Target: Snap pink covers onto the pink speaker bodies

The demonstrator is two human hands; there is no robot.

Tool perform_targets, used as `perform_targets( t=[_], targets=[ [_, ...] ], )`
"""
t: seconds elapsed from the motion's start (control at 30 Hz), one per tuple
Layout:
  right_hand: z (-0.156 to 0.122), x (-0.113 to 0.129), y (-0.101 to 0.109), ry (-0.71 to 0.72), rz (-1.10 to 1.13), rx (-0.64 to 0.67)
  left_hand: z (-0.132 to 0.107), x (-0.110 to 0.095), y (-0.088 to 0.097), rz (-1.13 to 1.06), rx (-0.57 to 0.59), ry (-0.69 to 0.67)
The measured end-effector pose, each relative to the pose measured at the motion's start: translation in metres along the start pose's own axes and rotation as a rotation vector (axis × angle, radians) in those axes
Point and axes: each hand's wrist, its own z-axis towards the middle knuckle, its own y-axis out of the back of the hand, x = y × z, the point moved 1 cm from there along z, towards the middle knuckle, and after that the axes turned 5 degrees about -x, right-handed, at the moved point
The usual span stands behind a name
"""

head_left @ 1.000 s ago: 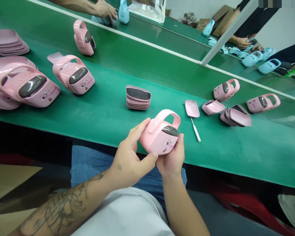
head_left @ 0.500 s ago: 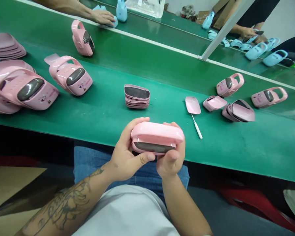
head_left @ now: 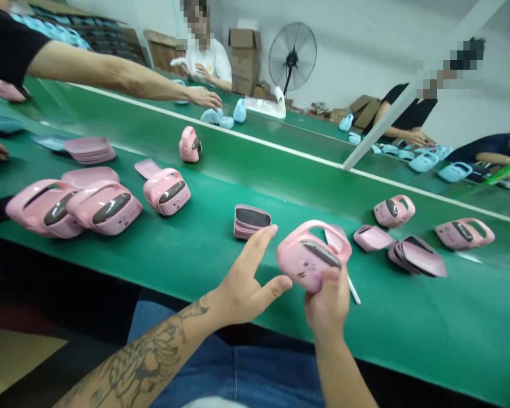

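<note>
My right hand [head_left: 328,303] grips a pink handled case [head_left: 308,258] with a dark window, held over the near edge of the green conveyor belt [head_left: 187,249]. My left hand [head_left: 246,283] is open just left of the case, fingers spread, thumb tip close to it. A small stack of pink lids [head_left: 250,221] with dark windows lies on the belt beyond my left hand. A white-handled tool [head_left: 353,290] pokes out behind my right hand.
More pink cases lie left [head_left: 106,207] [head_left: 166,191] and right [head_left: 394,211] [head_left: 465,233], with loose lids [head_left: 416,256]. Another person's arm [head_left: 110,73] reaches across the far belt toward blue cases [head_left: 221,118]. Other people sit beyond, near a fan [head_left: 292,56].
My left hand let go of the pink case and opened. My right hand turned the case and moved it right. The camera tilted up, showing the room and co-workers.
</note>
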Motion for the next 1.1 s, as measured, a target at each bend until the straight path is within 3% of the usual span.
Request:
perform_targets(
  t=[0.03,0.1,0.17,0.2,0.3,0.43,0.6,0.73,0.93,1.1],
  targets=[
    [0.028,-0.002,-0.005,0.019,-0.066,-0.126,0.013,0.007,0.006,0.070,-0.075,-0.118],
    [0.090,-0.006,-0.021,0.018,-0.083,-0.172,0.039,0.027,0.022,0.162,-0.293,-0.205],
    [0.150,-0.015,-0.042,-0.001,-0.118,-0.175,0.060,0.058,0.039,0.176,-0.498,-0.075],
    [0.177,-0.020,-0.053,-0.009,-0.158,-0.192,0.067,0.074,0.046,0.179,-0.546,-0.016],
    [0.234,-0.041,-0.085,-0.012,-0.327,-0.280,0.074,0.117,0.061,0.207,-0.534,0.073],
    [0.263,-0.069,-0.112,0.043,-0.557,-0.354,0.066,0.142,0.067,0.223,-0.285,0.148],
    [0.259,-0.084,-0.114,0.112,-0.723,-0.323,0.063,0.136,0.066,0.208,0.017,0.177],
    [0.232,-0.068,-0.101,0.197,-0.711,-0.209,0.066,0.128,0.069,0.233,0.115,0.183],
    [0.144,-0.031,-0.075,0.270,-0.490,0.041,0.068,0.122,0.068,0.277,0.062,0.189],
    [0.079,-0.012,-0.066,0.094,-0.249,0.207,0.067,0.114,0.067,0.206,-0.068,0.152]
  ],
)
